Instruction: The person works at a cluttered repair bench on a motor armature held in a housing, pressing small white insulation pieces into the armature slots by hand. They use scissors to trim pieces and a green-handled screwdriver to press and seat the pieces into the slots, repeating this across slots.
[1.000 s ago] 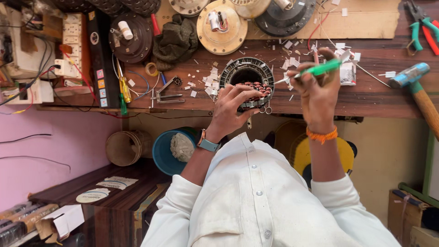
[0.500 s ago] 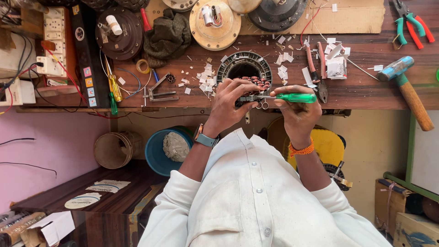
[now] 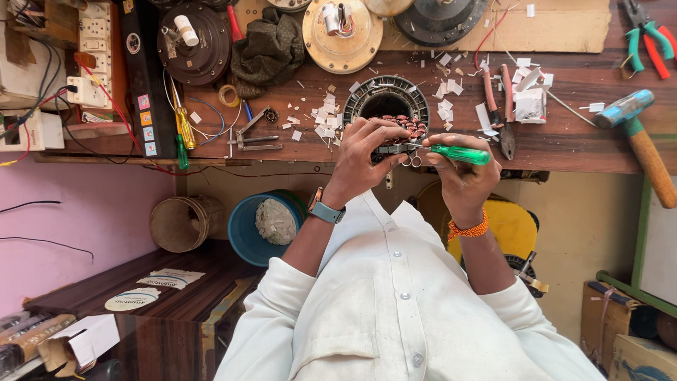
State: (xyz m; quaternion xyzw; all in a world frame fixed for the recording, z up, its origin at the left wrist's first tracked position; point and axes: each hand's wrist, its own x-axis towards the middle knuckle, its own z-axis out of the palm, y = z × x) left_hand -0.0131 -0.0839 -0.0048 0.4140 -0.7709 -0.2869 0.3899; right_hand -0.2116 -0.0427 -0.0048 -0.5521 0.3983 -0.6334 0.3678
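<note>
Two hands meet at bench edge. Left hand (image 3: 367, 159) curls over the wound stator (image 3: 388, 113), fingers pressed on its copper coils. Right hand (image 3: 458, 173) pinches a green-handled screwdriver (image 3: 451, 152), tip apparently between windings; hammer (image 3: 638, 141) well apart.

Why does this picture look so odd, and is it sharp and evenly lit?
Head view: upside-down, wide-angle, the bench edge bowing slightly; soft even light, no harsh glare; the left hand, right hand and green-handled screwdriver look sharp; the lower corners are dimmer.

White buttoned shirt (image 3: 395, 310), wristwatch (image 3: 326, 210), orange bead bracelet (image 3: 469, 229)
</note>
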